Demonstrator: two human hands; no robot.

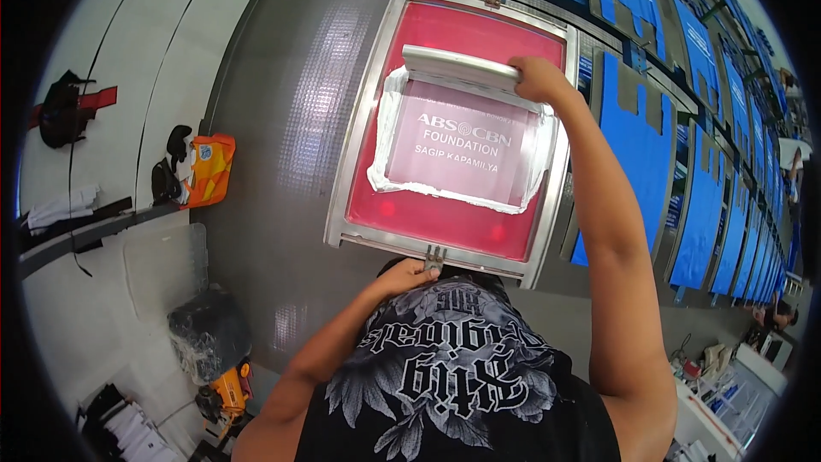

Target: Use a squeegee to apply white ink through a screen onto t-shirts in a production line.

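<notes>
Right hand [541, 81] wraps squeegee [462, 68] in the frame's [363, 137] far half; left hand [406, 275] grips clamp [435, 258] at frame's near edge. White ink [389, 103] already spread; thick ridges left, seemingly partway.

Left hand [409, 276] curled close in — right hand [540, 82] gripping far forward.

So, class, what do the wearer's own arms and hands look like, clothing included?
The left grip and right grip are ungloved. The left arm and right arm show bare, without sleeves, cables or visible markings; no watch or bracelet shows. The shirt is black, with grey leaf-like prints and pale, ornate lettering.
</notes>
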